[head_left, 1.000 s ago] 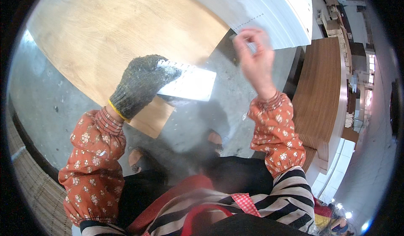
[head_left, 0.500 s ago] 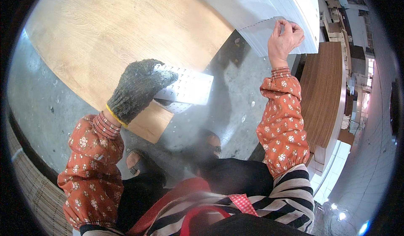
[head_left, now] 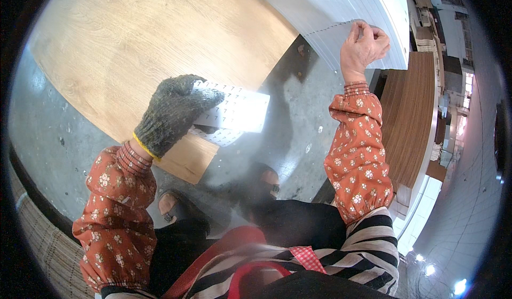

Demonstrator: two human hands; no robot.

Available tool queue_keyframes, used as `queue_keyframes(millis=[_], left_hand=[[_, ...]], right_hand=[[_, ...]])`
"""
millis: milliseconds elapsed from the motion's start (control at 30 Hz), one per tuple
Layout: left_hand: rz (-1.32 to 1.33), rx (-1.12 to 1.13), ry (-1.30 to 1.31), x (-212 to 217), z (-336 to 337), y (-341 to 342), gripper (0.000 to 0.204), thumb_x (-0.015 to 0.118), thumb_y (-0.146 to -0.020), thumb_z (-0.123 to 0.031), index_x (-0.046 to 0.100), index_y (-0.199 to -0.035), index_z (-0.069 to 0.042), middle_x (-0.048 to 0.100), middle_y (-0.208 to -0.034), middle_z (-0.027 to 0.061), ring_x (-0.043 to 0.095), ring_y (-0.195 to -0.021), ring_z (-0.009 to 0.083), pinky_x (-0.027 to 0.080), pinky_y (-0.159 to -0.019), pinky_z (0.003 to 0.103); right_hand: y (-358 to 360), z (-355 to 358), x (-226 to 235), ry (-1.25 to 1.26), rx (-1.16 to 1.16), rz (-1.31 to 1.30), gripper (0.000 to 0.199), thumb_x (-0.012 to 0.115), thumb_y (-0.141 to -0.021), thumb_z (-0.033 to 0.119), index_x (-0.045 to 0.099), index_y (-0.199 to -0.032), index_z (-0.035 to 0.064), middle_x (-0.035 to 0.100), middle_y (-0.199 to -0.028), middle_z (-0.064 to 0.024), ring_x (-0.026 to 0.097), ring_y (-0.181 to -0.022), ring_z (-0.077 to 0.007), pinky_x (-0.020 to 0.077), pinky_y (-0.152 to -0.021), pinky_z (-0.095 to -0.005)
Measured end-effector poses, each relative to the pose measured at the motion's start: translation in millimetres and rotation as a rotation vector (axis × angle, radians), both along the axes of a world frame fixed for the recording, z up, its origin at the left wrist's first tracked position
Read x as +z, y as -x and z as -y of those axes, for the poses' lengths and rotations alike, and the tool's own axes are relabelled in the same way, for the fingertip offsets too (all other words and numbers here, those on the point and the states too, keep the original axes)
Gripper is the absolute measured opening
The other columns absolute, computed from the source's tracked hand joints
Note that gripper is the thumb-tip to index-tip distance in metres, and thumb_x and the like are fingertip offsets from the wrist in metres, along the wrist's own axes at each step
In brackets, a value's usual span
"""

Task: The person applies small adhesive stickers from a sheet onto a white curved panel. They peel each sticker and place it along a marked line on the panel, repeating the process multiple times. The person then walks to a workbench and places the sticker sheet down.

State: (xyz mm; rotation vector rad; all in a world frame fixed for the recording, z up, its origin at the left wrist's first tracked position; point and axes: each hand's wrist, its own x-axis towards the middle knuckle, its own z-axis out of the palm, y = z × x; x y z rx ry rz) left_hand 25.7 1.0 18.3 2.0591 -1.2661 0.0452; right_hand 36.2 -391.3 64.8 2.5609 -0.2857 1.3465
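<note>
the left hand (head_left: 173, 112), in a grey knitted work glove with a yellow cuff band, is closed over a small sheaf of white rectangular paper slips printed with rows of small marks (head_left: 234, 112). the grip takes the slips at their near end, so most of their length sticks out to the right of the gloved fingers, fanned a little, with one lower slip showing beneath the top one. held this way the sheaf seems kept ready and flat, with its printed face up and open to view. it hovers over the corner of a large light-brown wood-grain board (head_left: 144, 48) that lies on the grey concrete floor (head_left: 298, 133); whether the slips touch the board cannot be told.

the bare right hand (head_left: 365, 45) is raised well apart from the left, up at a tall stack of white sheets (head_left: 341, 5). its thumb and fingertips are pinched shut on the edge of a thin white sheet (head_left: 333, 28) at the stack's near corner, and the sheet's edge appears lifted slightly off the rest. the pinch sits right at the corner, likely because a single thin layer parts most easily there.

a stack of dark-brown wood-grain panels (head_left: 408, 117) stands just right of the right forearm.
</note>
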Motion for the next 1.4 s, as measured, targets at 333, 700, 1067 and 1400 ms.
queue_keyframes(millis=[333, 700, 1067, 1400], left_hand=[[0.077, 0.010, -0.028, -2.4, -2.0, 2.0, 0.032, 0.054, -0.076, -0.005, 0.067, -0.104, -0.011, 0.063, -0.098, 0.0117, 0.060, -0.086, 0.0272, 0.049, -0.075, 0.034], [-0.077, 0.014, -0.142, 10.1, -1.4, 8.0, 0.033, 0.054, -0.078, -0.009, 0.065, -0.108, -0.015, 0.062, -0.106, 0.0113, 0.057, -0.101, 0.0268, 0.043, -0.084, 0.040], [0.190, 0.017, 0.049, -10.6, 11.2, 2.1, 0.035, 0.060, -0.076, -0.007, 0.063, -0.110, -0.016, 0.063, -0.099, 0.0098, 0.060, -0.089, 0.0247, 0.048, -0.076, 0.036], [0.187, -0.010, 0.040, 16.8, 14.3, -3.0, 0.044, 0.063, -0.073, -0.008, 0.059, -0.116, -0.016, 0.061, -0.103, 0.0057, 0.057, -0.095, 0.0237, 0.046, -0.079, 0.037]], right_hand=[[-3.8, 1.2, -3.6, 0.052, -0.029, 0.046, 0.008, 0.069, -0.075, 0.019, 0.067, -0.082, 0.0143, 0.044, -0.095, -0.0088, 0.040, -0.095, -0.0287, 0.0310, -0.081, -0.0451], [-0.3, -0.7, 8.8, -0.096, -0.012, 0.085, 0.019, 0.074, -0.068, 0.017, 0.063, -0.083, 0.0122, 0.056, -0.091, -0.0052, 0.051, -0.092, -0.0261, 0.0389, -0.078, -0.0401], [30.6, -47.7, -6.8, -0.970, 0.361, -0.373, 0.012, 0.068, -0.082, 0.013, 0.067, -0.084, 0.0009, 0.064, -0.078, 0.0012, 0.054, -0.070, -0.0052, 0.0440, -0.064, -0.0211], [43.4, -132.3, 26.7, -1.167, 0.796, -1.066, 0.014, 0.063, -0.084, 0.013, 0.067, -0.089, 0.0002, 0.065, -0.085, -0.0018, 0.056, -0.080, -0.0085, 0.0453, -0.076, -0.0249]])
